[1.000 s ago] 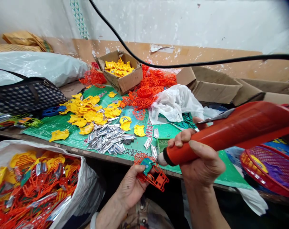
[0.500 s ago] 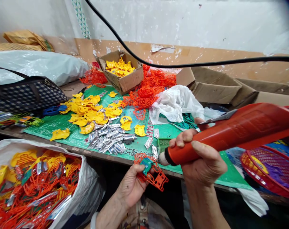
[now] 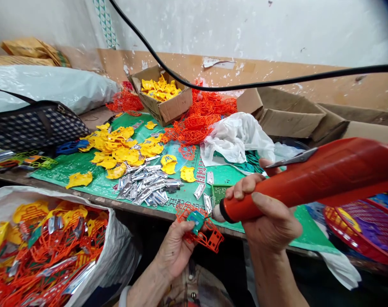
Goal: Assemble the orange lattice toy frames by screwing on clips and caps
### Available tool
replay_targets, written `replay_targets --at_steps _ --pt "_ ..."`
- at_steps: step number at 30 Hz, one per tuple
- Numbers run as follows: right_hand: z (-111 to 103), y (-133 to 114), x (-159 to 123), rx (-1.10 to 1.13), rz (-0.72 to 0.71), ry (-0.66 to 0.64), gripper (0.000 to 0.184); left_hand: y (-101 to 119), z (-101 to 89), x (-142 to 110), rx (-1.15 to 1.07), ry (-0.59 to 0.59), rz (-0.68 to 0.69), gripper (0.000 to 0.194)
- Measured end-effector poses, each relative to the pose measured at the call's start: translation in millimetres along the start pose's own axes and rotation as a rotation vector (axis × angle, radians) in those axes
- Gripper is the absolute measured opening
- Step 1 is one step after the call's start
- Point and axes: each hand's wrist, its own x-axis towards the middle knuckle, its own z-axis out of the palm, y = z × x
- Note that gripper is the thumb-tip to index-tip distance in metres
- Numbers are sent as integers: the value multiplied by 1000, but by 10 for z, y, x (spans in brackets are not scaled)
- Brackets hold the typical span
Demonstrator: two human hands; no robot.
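My left hand [image 3: 176, 244] grips an orange plastic frame [image 3: 213, 238] in front of the table edge, the thumb pressing on a green plastic piece [image 3: 196, 221] set on it. In my right hand [image 3: 270, 217] is a red electric screwdriver [image 3: 309, 183], held level with its tip pointing left. The dark bit meets the green piece or sits very close to it; exact contact is too small to tell. Just beyond the tip stands a small green basket [image 3: 218, 192]. Silver metal-look plates [image 3: 149, 185] and yellow plastic shells [image 3: 117, 149] lie heaped on the table's green sheet.
A white sack [image 3: 120, 243] full of assembled orange and yellow pieces stands at left. Behind are a cardboard box [image 3: 173, 108] of yellow shells, orange frames [image 3: 197, 123] and a white plastic bag [image 3: 235, 136]. A black cable [image 3: 168, 70] crosses above. A red basket [image 3: 363, 230] sits at right.
The orange frame in my left hand has tilted and shifted slightly left and up. The screwdriver has moved a little left with my right hand; both grips are unchanged.
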Motion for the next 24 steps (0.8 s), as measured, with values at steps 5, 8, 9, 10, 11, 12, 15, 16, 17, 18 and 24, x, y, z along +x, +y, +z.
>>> replay_targets --at_steps 5,8,9,10,11,12,15,16,17,18,24 --pt "-6 23 -37 -37 -25 -8 40 -6 12 -29 83 -10 51 27" --pt "-18 47 -49 -49 -24 -20 40 -7 31 -36 121 -4 70 26" --pt "-22 54 -51 -51 -26 -22 40 -8 37 -34 127 -1 73 25" --pt "-26 61 -53 -50 -26 -24 40 -8 43 -31 128 3 76 25" --pt "-29 67 -55 -49 -24 -27 40 -9 47 -25 127 7 81 24" --pt "-30 73 -57 -48 -21 -27 40 -9 49 -20 126 10 85 23" --pt "-27 86 -64 -50 -21 -31 40 -8 48 -7 137 18 92 23" --pt "-25 88 -66 -53 -22 -31 40 -7 45 -6 145 16 92 23" --pt "-22 88 -68 -56 -24 -29 40 -7 42 -8 152 13 90 24" --pt "-20 86 -70 -57 -23 -26 40 -6 39 -11 155 11 90 24" --pt "-19 77 -77 -62 -6 -18 42 -9 48 -28 157 15 92 23"
